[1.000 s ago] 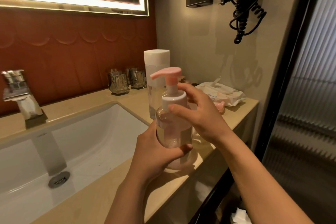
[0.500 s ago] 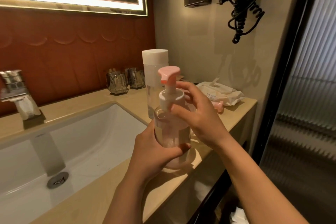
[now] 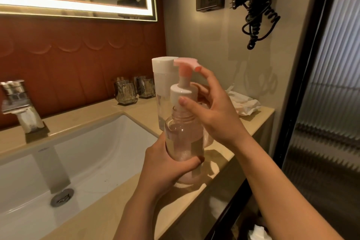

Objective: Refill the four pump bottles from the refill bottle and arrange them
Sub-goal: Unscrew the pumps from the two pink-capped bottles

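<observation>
My left hand grips the body of a clear pink pump bottle that stands on the beige counter. My right hand holds the white collar of its pump top between thumb and fingers, one finger touching the pink nozzle. The collar sits raised above the bottle's threaded neck. Right behind stands the tall clear refill bottle with a white cap. Another clear bottle shows partly behind my right hand.
A white sink with a chrome tap lies to the left. Two glass tumblers stand by the red wall. A wipes pack lies at the counter's far right. A hairdryer cord hangs on the wall.
The pump top has turned, its nozzle swinging from left to pointing right, and the collar has risen off the bottle's neck. My left hand has kept its hold on the body.
</observation>
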The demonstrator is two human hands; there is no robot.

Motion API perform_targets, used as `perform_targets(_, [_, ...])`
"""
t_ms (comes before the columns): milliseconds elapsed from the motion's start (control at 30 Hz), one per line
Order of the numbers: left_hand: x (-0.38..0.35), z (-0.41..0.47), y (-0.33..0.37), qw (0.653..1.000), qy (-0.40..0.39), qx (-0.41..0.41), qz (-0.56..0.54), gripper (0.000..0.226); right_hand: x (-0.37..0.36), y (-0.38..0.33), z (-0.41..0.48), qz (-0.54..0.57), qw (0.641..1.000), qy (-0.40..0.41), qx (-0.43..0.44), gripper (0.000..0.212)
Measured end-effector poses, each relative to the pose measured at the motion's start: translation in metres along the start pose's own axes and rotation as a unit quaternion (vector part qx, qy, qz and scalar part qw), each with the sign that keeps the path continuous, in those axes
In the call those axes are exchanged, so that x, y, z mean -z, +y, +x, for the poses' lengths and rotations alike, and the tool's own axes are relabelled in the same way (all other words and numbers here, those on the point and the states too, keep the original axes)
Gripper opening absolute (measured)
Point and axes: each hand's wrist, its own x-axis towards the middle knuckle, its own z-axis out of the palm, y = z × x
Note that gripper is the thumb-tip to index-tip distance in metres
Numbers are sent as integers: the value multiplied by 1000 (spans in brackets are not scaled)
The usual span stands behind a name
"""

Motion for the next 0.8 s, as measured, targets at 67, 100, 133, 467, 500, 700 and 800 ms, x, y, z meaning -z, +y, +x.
perform_targets(67, [0, 0, 1, 1000, 4, 4, -7, 59, 4, -4, 5, 12, 1000, 14, 11, 59])
perform_targets(100, [0, 0, 1, 1000, 7, 7, -5, 63, 6, -5, 7, 19, 999, 23, 16, 60])
perform_targets(133, [0, 0, 1, 1000, 10, 10, -3, 66, 8, -7, 10, 26, 999, 34, 21, 61])
perform_targets(467, [0, -1, 3, 1000, 7, 22, 0, 60, 33, -3, 27, 255, 942, 214, -34, 56])
perform_targets(500, [0, -1, 2, 1000, 7, 23, 4, 60, 36, -1, 26, 279, 932, 230, -38, 55])
perform_targets(700, [0, 0, 6, 999, -3, 39, 3, 63, 49, 15, 23, 302, 901, 309, -51, 49])
perform_targets(800, [0, -1, 7, 999, -4, 40, 2, 63, 58, 22, 15, 337, 883, 322, -59, 58])
